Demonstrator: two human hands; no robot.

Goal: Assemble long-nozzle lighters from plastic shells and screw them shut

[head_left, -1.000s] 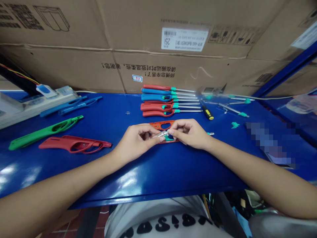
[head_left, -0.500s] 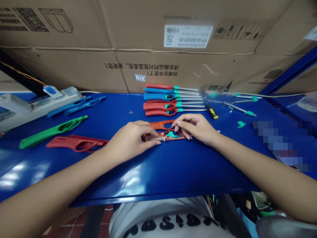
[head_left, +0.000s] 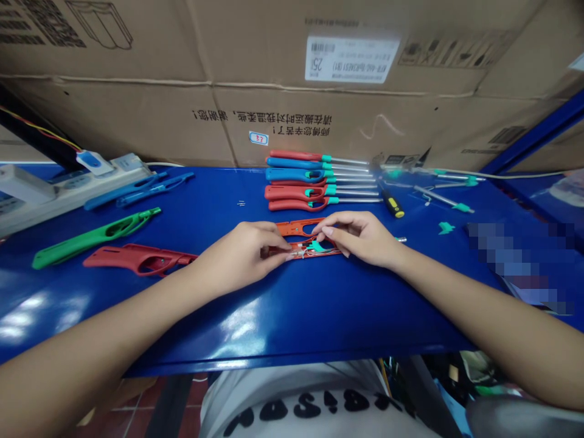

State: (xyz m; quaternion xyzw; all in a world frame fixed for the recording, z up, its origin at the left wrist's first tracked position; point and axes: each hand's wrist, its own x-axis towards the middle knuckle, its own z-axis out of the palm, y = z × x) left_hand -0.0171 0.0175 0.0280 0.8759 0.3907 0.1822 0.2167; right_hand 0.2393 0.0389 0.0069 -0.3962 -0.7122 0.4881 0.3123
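An open orange-red lighter shell (head_left: 296, 229) lies flat on the blue table (head_left: 292, 304), with a teal trigger piece (head_left: 318, 246) and a metal tube end (head_left: 401, 239) poking out to the right. My left hand (head_left: 241, 255) pinches small metal parts at the shell's left middle, fingers pressed together. From the right, my right hand (head_left: 358, 237) rests on the shell, with its fingertips pinched at the teal trigger piece.
Several finished red and blue lighters (head_left: 301, 182) are stacked behind. A red shell (head_left: 137, 260), a green shell (head_left: 91, 237) and blue shells (head_left: 137, 188) lie left. A yellow-handled screwdriver (head_left: 392, 205) and teal-tipped tubes (head_left: 442, 199) lie right. Cardboard boxes (head_left: 292, 79) wall the back.
Both hands have lowered the small metal part into the shell on the table; a second ago they held it pinched between them just above the shell.
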